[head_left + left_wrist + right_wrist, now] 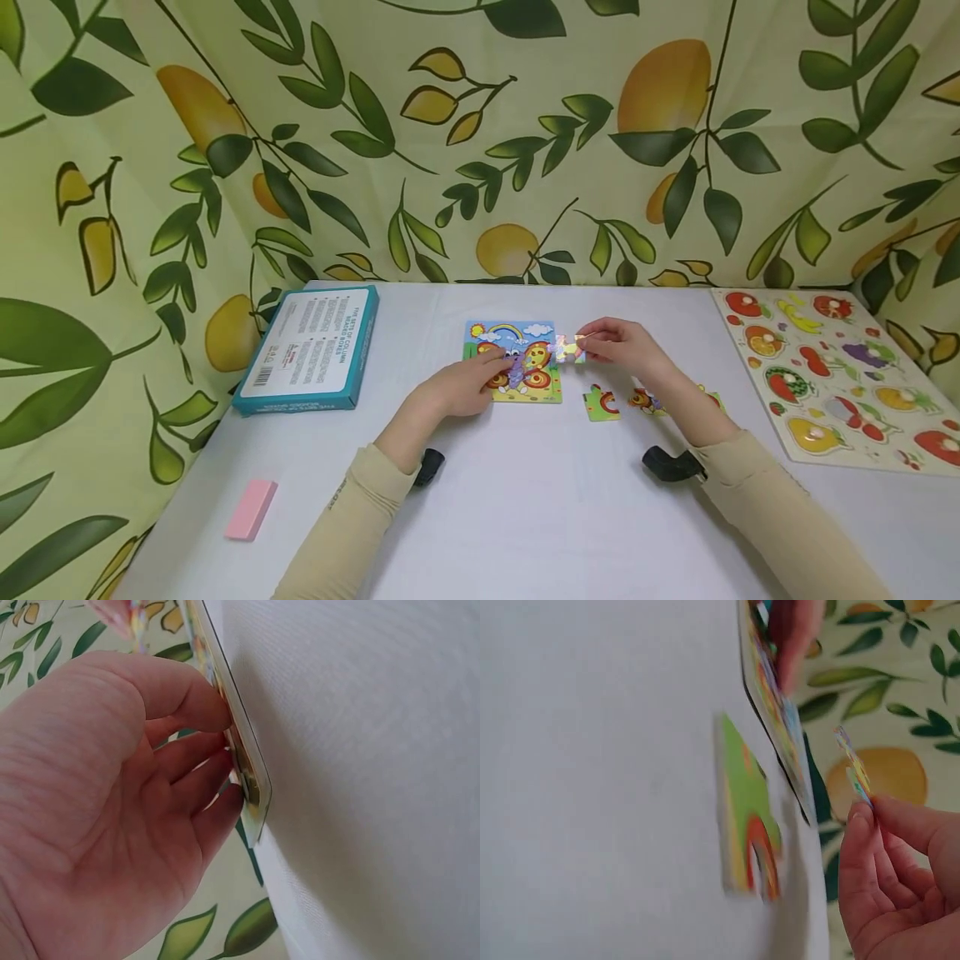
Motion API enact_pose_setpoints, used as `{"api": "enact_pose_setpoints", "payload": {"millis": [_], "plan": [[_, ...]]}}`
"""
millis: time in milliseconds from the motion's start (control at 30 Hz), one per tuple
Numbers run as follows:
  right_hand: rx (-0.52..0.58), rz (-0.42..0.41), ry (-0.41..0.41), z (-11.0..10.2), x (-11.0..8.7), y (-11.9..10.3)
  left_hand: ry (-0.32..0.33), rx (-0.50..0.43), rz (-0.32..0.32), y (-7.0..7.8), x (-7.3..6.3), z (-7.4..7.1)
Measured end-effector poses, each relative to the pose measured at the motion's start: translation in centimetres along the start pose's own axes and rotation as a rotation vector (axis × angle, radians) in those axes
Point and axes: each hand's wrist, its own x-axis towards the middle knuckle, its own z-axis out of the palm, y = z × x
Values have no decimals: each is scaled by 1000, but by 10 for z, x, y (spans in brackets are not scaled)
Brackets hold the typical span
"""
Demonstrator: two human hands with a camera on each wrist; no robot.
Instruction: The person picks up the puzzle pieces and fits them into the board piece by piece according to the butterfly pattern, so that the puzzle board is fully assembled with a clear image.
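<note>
A butterfly jigsaw puzzle [545, 330] in a flat tray lies on the table near the middle of the head view. My left hand [467, 387] rests on its left side, thumb and fingertips touching the surface in the left wrist view. Between thumb and fingers, my right hand [624, 343] pinches a small colourful puzzle piece [859, 771], held up just off the puzzle's right edge. Below that hand, a green piece [598, 406] with a red and yellow curve lies on the table. Another piece [643, 402] lies beside it, partly hidden by the right forearm.
At the back left is a teal and white box [311, 342]. A pink block [252, 510] lies at the front left. To the right, a large fruit board [780, 392] takes up the table's side. Patterned curtain [480, 167] hangs behind the table.
</note>
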Motion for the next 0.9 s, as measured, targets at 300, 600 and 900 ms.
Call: {"api": "enact_pose_setpoints", "payload": {"millis": [300, 600, 900], "plan": [[-9, 30, -28, 38, 20, -7, -15, -17, 2, -2, 1, 0], [-103, 38, 11, 48, 23, -13, -20, 3, 13, -1, 1, -1], [-212, 11, 23, 50, 27, -13, -28, 35, -1, -2, 3, 0]]}}
